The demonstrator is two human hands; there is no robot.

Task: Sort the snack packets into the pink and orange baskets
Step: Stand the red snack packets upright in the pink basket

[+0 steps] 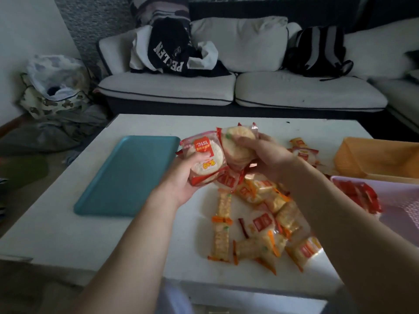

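Far left on the white table (68, 234): teal tray (127, 175), lying flat, holding nothing. Next, left hand (181, 177) wrapped round a few red-edged packets (205, 159), thumb across the top one. Right hand (269, 155) gripping a round-cracker packet (238, 143) just beside and touching the left's bundle, both raised above the loose pile (260, 223) of packets on the table.

Likely trouble: slick wrappers sliding out of an overfull grip, falling back into the pile or into the wrong basket. Also easy to confuse red trim with orange trim in such dim light.

Far right: orange basket (374, 159), partly out of view, nothing visible inside. Nearer, pink basket (403, 211), several red packets (358, 196) already in.
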